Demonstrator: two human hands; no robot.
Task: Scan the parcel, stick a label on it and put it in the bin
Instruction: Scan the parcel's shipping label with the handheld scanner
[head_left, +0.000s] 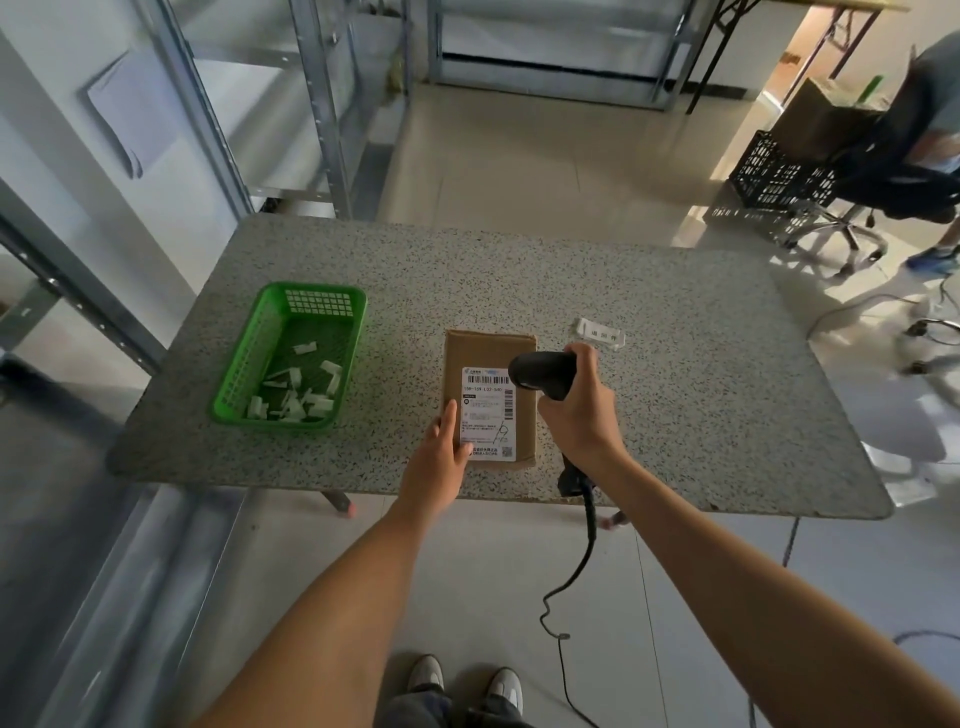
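The table (649, 332) across the middle of the frame is grey stone speckled with black and white. At centre left, the basket (244, 358) is bright green (a grid of slots in its walls) and holds white paper scraps (296, 395). The centre parcel (491, 345) is plain brown cardboard, its shipping label (485, 415) white with black barcodes. The scanner (543, 374) is black.

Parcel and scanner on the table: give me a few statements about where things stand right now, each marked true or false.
1. The right hand grips the black scanner over the parcel. True.
2. The left hand is lifting the parcel off the table. False: it rests flat on the parcel's near left edge, and the parcel lies on the table.
3. The parcel is inside the green basket. False: it lies right of it.
4. A small white label lies beyond the scanner. True.
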